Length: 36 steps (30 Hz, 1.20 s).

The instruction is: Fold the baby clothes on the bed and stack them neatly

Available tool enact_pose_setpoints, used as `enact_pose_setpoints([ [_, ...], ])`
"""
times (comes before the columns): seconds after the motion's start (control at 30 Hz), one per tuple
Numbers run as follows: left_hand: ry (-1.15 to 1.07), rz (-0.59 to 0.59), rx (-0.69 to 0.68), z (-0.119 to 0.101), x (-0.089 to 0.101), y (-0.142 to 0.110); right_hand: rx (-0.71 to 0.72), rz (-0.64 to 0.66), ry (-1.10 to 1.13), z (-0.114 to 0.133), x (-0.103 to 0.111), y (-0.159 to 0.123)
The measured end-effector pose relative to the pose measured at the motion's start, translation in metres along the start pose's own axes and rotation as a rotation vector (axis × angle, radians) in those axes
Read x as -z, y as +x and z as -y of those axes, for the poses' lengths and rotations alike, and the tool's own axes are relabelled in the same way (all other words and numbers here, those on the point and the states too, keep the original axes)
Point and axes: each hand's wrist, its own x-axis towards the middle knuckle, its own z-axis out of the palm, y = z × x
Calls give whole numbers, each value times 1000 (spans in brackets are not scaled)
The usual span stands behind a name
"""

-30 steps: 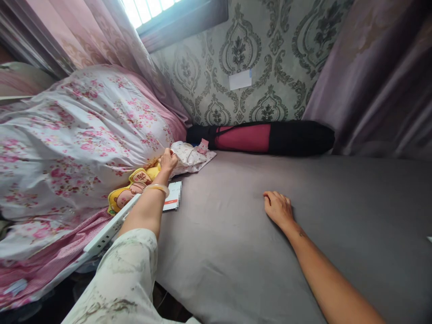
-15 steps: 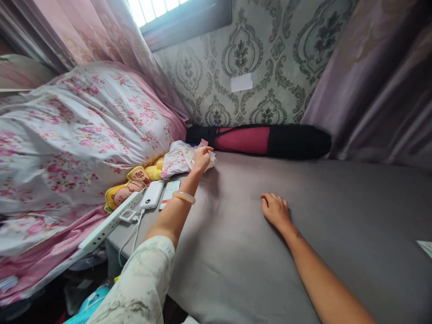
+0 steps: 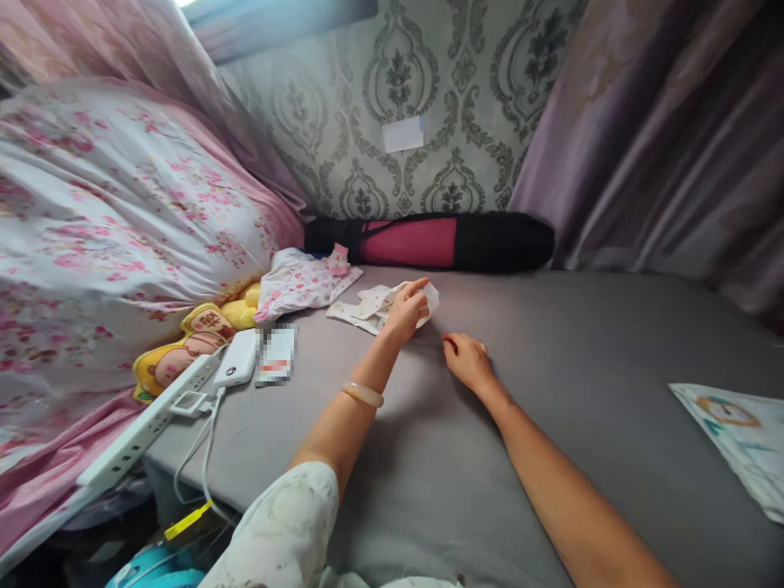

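My left hand [image 3: 409, 312], a bangle on its wrist, grips a small white printed garment [image 3: 371, 309] above the grey bed sheet; the garment is crumpled and partly hidden behind the hand. Close by on the right, my right hand [image 3: 469, 361] is over the sheet with loosely bent fingers and nothing visible in them. Left of the gripped garment lies a white garment with pink prints [image 3: 303, 282], apart from both hands.
A white power bank [image 3: 236, 358], a blurred-out phone [image 3: 277, 356] and a power strip [image 3: 147, 420] lie along the left edge. Behind is a black and red long bag [image 3: 416, 243]. A printed white packet [image 3: 735, 433] lies right; a floral quilt [image 3: 135, 212] is heaped left.
My left hand has moved right, carrying the white garment away from the pink-printed one. My right hand is now nearer to it. The view has turned right, showing more of the packet.
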Motion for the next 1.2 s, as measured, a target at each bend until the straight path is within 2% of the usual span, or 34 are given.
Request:
enact_pose_setpoints([
  [0.2, -176, 173, 93, -8, -31, -20, -124, 12, 318, 19, 8, -1],
  [0.33, -251, 249, 100, -10, -48, -31, -253, -12, 384, 22, 8, 1],
  [0.4, -235, 257, 62, -9, -52, -32, -270, -25, 410, 17, 7, 3],
  [0.5, -78, 203, -72, -3, -47, -26, -239, -38, 513, 5, 8, 9],
  [0.57, 105, 130, -214, 3, -37, -19, -211, -38, 592, -4, 14, 12],
  [0.73, 625, -54, -605, 8, -10, -7, -159, -18, 733, -16, 47, 15],
  [0.8, 744, -56, -701, 4, -9, -10, -143, 11, 813, -14, 64, 13],
  [0.9, 815, -6, -770, -3, -17, -20, -135, 46, 950, -6, 89, 9],
  [0.97, 830, 3, -775, -7, -26, -27, -115, 34, 1003, -3, 102, 6],
  [1.07, 848, -18, -714, -7, -35, -34, -106, -16, 1015, -3, 117, 3],
  [1.2, 979, -35, -507, 1, -37, -39, -161, 3, 931, -12, 128, -1],
])
